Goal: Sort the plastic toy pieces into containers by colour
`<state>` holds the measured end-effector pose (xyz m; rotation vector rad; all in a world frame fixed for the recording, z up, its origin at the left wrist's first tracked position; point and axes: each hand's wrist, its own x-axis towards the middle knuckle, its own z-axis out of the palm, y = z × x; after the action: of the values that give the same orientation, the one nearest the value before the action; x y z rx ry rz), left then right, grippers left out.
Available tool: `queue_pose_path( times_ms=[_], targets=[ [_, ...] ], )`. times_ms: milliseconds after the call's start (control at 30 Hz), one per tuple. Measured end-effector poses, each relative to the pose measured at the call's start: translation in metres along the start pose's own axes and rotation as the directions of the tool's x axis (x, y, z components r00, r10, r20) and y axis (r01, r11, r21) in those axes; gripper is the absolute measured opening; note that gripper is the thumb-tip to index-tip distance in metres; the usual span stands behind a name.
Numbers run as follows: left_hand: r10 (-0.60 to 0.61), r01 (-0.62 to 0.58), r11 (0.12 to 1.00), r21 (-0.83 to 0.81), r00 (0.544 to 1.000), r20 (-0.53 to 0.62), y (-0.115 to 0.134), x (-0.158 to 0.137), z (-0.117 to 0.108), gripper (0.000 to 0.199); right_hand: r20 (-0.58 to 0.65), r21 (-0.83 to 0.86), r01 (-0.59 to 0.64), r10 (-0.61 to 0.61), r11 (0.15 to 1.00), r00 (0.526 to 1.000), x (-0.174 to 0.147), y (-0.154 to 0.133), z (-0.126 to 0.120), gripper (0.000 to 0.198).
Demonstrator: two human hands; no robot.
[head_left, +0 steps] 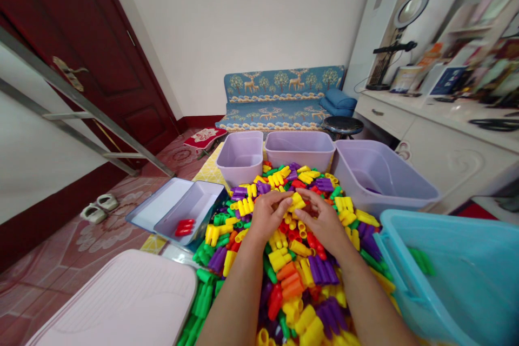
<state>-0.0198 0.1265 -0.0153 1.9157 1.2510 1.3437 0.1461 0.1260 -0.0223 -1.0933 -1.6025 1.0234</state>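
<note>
We see both hands meet over the pile of plastic tubes point(292, 259): the left hand point(265, 219) and right hand point(324, 224) pinch a yellow piece point(297, 201) between their fingertips, it seems, near three lilac tubs point(299, 148), with a blue bin point(458, 275) at right

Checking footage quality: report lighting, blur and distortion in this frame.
Head view: even, soft indoor light with no harsh shadows; both hands, left and right, and the yellow piece are sharp; the shelf at right is smeared; wide-angle bending stretches the edges.
</note>
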Motion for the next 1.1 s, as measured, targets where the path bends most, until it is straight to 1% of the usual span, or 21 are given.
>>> queue_pose_path(
  times_ms=[67,133,200,267,333,400,467,567,633,800,967,1100],
  targets=[
    [-0.059,0.058,0.998,-0.018,0.994,-0.090,0.000,0.000,0.000,0.037,0.020,0.054,-0.024,0.023,0.998,1.000,-0.001,-0.004,-0.004,0.039],
    [-0.106,0.108,0.994,0.000,0.976,-0.188,-0.001,-0.001,0.000,0.044,0.003,0.063,-0.047,0.047,0.997,0.999,-0.001,-0.006,-0.011,0.032],
    [-0.095,0.122,0.989,0.079,0.955,-0.281,-0.002,-0.001,-0.001,0.043,-0.098,0.002,-0.046,0.046,0.999,0.994,0.001,-0.004,-0.018,0.035],
    [-0.038,0.122,0.969,0.215,0.933,-0.358,-0.003,0.000,-0.002,0.034,-0.231,-0.110,-0.057,0.030,0.992,0.973,0.003,0.003,-0.025,0.035],
    [0.003,0.138,0.930,0.340,0.923,-0.384,-0.005,0.001,-0.002,0.023,-0.300,-0.215,-0.091,0.023,0.972,0.954,0.006,0.013,-0.029,0.032],
    [0.003,0.162,0.889,0.428,0.934,-0.358,-0.006,0.001,-0.002,0.020,-0.280,-0.278,-0.110,0.029,0.954,0.960,0.007,0.021,-0.029,0.034],
    [-0.013,0.163,0.867,0.472,0.953,-0.304,-0.007,0.001,-0.001,0.024,-0.219,-0.317,-0.096,0.026,0.944,0.975,0.007,0.024,-0.024,0.039],
    [-0.018,0.128,0.873,0.471,0.973,-0.231,-0.006,0.002,0.001,0.027,-0.147,-0.410,-0.067,0.007,0.910,0.989,0.005,0.024,-0.016,0.043],
    [-0.023,0.112,0.882,0.458,0.980,-0.196,-0.006,0.002,0.001,0.028,-0.112,-0.434,-0.053,0.004,0.900,0.994,0.004,0.021,-0.013,0.043],
    [-0.024,0.071,0.896,0.438,0.993,-0.112,-0.006,0.001,0.003,0.029,-0.001,-0.312,-0.029,0.030,0.950,1.000,0.005,0.017,-0.012,0.038],
    [0.018,0.007,0.904,0.428,0.998,-0.056,-0.007,0.001,0.003,0.027,0.001,-0.266,-0.057,0.059,0.962,0.998,0.005,0.016,-0.011,0.037],
    [0.014,0.001,0.912,0.411,0.999,-0.034,-0.006,0.002,0.002,0.026,0.006,-0.281,-0.056,0.060,0.958,0.998,0.003,0.016,-0.009,0.035]
  ],
)
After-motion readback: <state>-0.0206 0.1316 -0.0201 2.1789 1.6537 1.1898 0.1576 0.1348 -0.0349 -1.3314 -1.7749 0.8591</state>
